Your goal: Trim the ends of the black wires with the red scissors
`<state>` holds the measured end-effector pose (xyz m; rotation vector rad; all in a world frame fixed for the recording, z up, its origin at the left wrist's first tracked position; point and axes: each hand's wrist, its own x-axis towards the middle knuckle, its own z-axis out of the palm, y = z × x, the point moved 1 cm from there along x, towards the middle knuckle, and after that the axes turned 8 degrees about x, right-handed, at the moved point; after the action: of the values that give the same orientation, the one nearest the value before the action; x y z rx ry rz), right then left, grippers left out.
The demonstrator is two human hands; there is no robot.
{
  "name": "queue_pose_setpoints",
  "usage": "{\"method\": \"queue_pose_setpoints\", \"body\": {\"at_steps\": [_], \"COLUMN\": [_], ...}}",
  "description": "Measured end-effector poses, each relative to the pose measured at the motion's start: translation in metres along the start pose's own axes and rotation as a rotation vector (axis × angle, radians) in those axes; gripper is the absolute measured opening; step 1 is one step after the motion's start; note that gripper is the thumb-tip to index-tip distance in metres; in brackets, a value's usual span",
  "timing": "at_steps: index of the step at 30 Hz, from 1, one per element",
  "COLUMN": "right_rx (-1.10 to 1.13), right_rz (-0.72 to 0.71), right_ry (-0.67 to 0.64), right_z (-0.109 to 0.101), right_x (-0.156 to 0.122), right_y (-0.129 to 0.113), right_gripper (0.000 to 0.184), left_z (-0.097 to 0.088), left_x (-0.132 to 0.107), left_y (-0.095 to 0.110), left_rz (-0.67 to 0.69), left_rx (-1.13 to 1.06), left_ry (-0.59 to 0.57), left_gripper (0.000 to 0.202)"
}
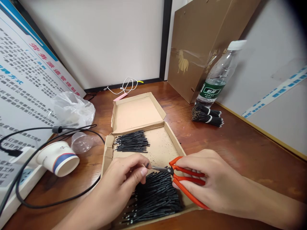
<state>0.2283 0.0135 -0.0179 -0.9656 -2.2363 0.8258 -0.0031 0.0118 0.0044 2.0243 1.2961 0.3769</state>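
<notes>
My left hand point(124, 182) pinches a short black wire piece point(146, 165) between thumb and forefinger. The tip of that wire sits at the blades of the orange-handled scissors point(185, 180), which my right hand point(211, 182) grips by the handles. Both hands hover over an open flat cardboard box point(139, 111). A large heap of black wire pieces point(155, 198) lies at the box's near end, under my hands. A smaller neat pile of wire pieces point(131, 141) lies further back in the box. Black specks are scattered over the box floor.
Two tied wire bundles point(206, 115) lie beside a plastic water bottle point(217, 76) and a brown paper bag point(203, 41). At left are a tipped paper cup point(59, 158), a clear lid point(81, 142), a plastic bag point(72, 108), black cables point(48, 198) and a printed board.
</notes>
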Motion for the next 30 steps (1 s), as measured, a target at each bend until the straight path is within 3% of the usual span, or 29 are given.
{"method": "queue_pose_setpoints", "body": {"at_steps": [17, 30], "right_rx": [0.024, 0.024], "right_rz": [-0.054, -0.082], "right_ry": [-0.009, -0.001], "right_z": [0.0011, 0.0017], "right_x": [-0.0017, -0.0052], "right_y": [0.0004, 0.0013], "right_gripper": [0.027, 0.031], "left_z": [0.0021, 0.0037], "left_x": [-0.004, -0.0035], "left_y": [0.0052, 0.0062], "left_rz": [-0.015, -0.023], "left_rx": [0.007, -0.123], "left_ry": [0.063, 0.006], "left_gripper": [0.016, 0.018]}}
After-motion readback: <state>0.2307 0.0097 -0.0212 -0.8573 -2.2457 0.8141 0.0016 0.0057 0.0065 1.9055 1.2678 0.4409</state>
